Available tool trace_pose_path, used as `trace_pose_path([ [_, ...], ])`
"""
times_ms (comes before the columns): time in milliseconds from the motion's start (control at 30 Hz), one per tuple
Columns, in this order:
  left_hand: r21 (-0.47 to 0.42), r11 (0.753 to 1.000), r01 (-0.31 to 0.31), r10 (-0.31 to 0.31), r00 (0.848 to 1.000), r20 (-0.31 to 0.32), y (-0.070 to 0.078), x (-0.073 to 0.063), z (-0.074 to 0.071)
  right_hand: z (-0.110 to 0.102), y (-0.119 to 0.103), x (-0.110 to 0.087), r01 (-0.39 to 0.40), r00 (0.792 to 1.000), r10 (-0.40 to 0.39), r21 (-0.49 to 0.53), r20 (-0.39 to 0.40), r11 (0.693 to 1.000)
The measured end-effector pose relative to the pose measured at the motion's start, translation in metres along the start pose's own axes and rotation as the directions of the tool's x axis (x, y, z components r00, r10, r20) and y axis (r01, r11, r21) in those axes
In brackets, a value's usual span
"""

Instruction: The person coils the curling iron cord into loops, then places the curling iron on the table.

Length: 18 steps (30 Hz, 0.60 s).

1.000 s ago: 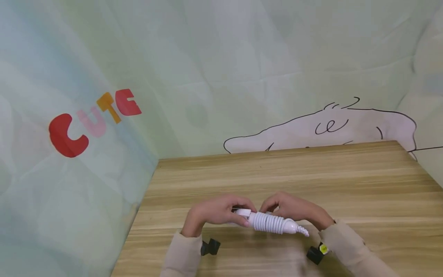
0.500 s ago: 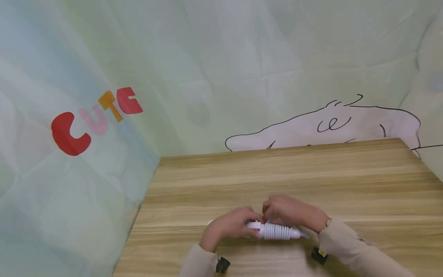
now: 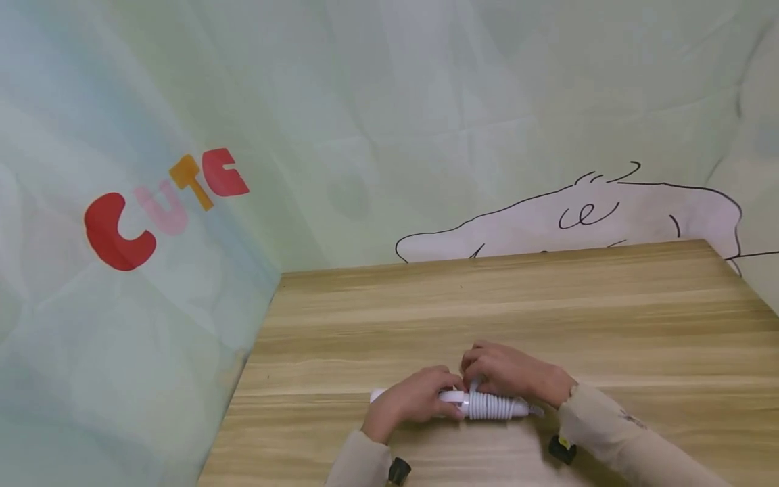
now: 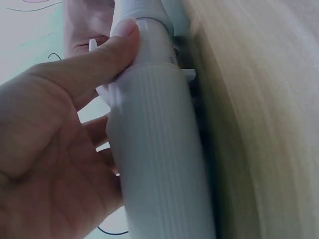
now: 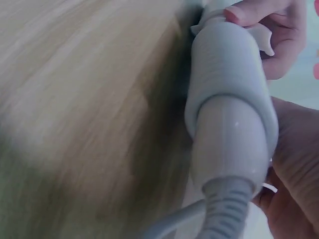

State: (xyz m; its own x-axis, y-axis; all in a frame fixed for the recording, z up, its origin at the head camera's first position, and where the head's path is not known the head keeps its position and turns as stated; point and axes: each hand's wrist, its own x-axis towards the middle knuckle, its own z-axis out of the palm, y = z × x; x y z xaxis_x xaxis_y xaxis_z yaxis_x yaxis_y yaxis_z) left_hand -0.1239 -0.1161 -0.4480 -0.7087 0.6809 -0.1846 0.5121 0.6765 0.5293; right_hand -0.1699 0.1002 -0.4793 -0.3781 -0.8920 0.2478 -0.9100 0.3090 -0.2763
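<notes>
A white curling iron [image 4: 159, 149] lies lengthwise low over the table, its cord [image 3: 489, 407] wound in close turns round the handle. My left hand [image 3: 416, 399] grips the iron just left of the coils, and the thumb [image 4: 127, 35] presses along its side in the left wrist view. From the far side, my right hand [image 3: 511, 372] pinches a strand of cord at the left end of the coils. Its fingertips are partly hidden behind the handle in the right wrist view. The ribbed cord sleeve [image 5: 227, 206] sticks out of the handle's end.
The wood-grain table [image 3: 365, 325] reaches back to a printed cloth wall [image 3: 341, 135] with a cartoon drawing and coloured letters. Black wrist-camera mounts [image 3: 398, 470] hang below both sleeves [image 3: 633, 433].
The iron has come down and shifted slightly right, now lying more level. The left hand moved right and down with it. My right fingers have drawn closer together on the cord.
</notes>
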Motion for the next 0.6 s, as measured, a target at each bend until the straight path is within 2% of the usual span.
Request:
trace_pose_path([
  [167, 0.019, 1.000, 0.005, -0.005, 1.000, -0.023, 0.000, 0.001, 0.005, -0.011, -0.003, 0.000, -0.117, 0.992, 0.112, 0.099, 0.056, 0.988],
  [400, 0.054, 0.998, 0.023, -0.023, 1.000, -0.007, 0.005, 0.000, 0.007, -0.022, -0.006, -0.004, -0.291, 0.957, 0.284, 0.173, 0.067, 0.941],
  [600, 0.093, 0.994, 0.060, -0.061, 0.998, 0.007, 0.008, -0.001, 0.007, -0.026, -0.004, -0.006, -0.329, 0.944, 0.329, 0.196, 0.037, 0.924],
])
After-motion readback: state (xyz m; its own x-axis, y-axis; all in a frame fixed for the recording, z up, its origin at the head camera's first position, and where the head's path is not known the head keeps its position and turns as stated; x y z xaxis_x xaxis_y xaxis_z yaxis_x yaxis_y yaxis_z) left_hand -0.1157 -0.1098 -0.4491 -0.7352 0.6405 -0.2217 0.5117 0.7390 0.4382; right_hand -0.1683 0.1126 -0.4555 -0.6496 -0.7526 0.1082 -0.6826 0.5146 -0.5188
